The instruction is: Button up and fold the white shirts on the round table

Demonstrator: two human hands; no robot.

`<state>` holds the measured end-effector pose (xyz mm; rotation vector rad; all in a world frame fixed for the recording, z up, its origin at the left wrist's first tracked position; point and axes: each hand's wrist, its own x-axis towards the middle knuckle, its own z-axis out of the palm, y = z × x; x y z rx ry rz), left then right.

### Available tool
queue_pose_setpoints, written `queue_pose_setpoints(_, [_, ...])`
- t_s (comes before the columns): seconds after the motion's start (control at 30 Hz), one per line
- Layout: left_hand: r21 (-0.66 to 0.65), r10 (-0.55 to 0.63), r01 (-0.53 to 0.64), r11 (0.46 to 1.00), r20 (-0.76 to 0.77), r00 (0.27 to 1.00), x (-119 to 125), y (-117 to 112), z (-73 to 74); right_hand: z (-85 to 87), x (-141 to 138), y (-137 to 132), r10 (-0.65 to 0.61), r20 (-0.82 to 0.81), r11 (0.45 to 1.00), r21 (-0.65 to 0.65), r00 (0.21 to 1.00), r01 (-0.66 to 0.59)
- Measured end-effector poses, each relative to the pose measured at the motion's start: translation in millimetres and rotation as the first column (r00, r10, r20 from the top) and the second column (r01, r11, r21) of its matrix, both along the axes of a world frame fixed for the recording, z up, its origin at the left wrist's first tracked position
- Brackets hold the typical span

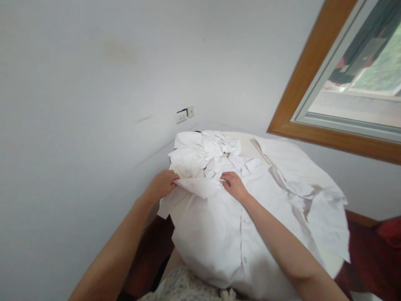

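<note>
A white button-up shirt (216, 225) lies spread over a round pale table, its button placket running toward me and its front edge hanging near my body. My left hand (164, 183) pinches one end of a folded white strip of the shirt, perhaps a sleeve. At the strip's other end, near the collar, my right hand (233, 185) has its fingers curled on the fabric. Between the hands the cloth is drawn across and slightly raised. The shirt's other sleeve (328, 217) lies crumpled at the right.
More crumpled white cloth (203, 148) is heaped at the table's far left, and a folded white piece (288, 161) lies far right. A wall socket (181, 117) sits just beyond. The wooden window frame (313, 62) is at upper right; dark red fabric (372, 251) lies below right.
</note>
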<state>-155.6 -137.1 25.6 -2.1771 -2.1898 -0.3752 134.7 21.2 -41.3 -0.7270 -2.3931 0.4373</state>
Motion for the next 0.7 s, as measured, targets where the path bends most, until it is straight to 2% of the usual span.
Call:
queue_pose_setpoints(0.1, [0.147, 0.110, -0.106, 0.984, -0.018, 0.994, 17.2, 0.7, 17.1, -0.2, -1.3, -2.6, -0.009, -0.008, 1.000, -0.017, 1.000, 0.009])
queue_pose_setpoints(0.2, [0.310, 0.229, -0.217, 0.926, -0.004, 0.973, 43.7, 2.6, 40.2, 5.8, 0.5, -0.2, -0.043, -0.069, 0.996, -0.085, 0.997, 0.037])
queue_pose_setpoints(0.27, [0.378, 0.227, -0.210, 0.902, -0.002, 0.974, 65.9, 6.7, 51.3, 16.7, 6.9, 6.4, -0.105, -0.150, 0.983, -0.169, 0.983, 0.079])
queue_pose_setpoints(0.33, [0.386, 0.081, -0.055, 0.921, -0.052, 0.995, 91.0, 12.6, 53.8, 33.1, 18.6, 14.9, -0.153, -0.219, 0.970, -0.220, 0.964, 0.104])
queue_pose_setpoints(0.4, [0.301, -0.187, 0.220, 0.928, -0.137, 0.973, 117.1, 18.3, 46.8, 51.5, 34.2, 20.6, -0.134, -0.236, 0.976, -0.198, 0.963, 0.088])
queue_pose_setpoints(0.47, [0.148, -0.447, 0.478, 0.866, -0.197, 0.872, 141.2, 21.2, 33.0, 67.1, 51.3, 19.1, -0.083, -0.199, 0.988, -0.146, 0.977, 0.054])
queue_pose_setpoints(0.53, [0.046, -0.616, 0.636, 0.770, -0.206, 0.760, 159.6, 19.6, 17.1, 76.8, 67.4, 9.3, -0.029, -0.145, 0.992, -0.128, 0.989, 0.011])
queue_pose_setpoints(0.6, [0.048, -0.675, 0.697, 0.716, -0.207, 0.708, 170.3, 13.9, 3.9, 80.3, 80.6, -5.8, 0.045, -0.100, 0.988, -0.144, 0.994, -0.059])
queue_pose_setpoints(0.63, [0.073, -0.673, 0.699, 0.711, -0.214, 0.708, 172.9, 10.3, -0.9, 80.4, 85.9, -13.9, 0.090, -0.080, 0.981, -0.163, 0.993, -0.102])
queue_pose_setpoints(0.7, [0.144, -0.601, 0.637, 0.757, -0.227, 0.766, 173.7, 3.2, -6.1, 78.7, 93.3, -28.4, 0.177, -0.037, 0.962, -0.206, 0.983, -0.181])
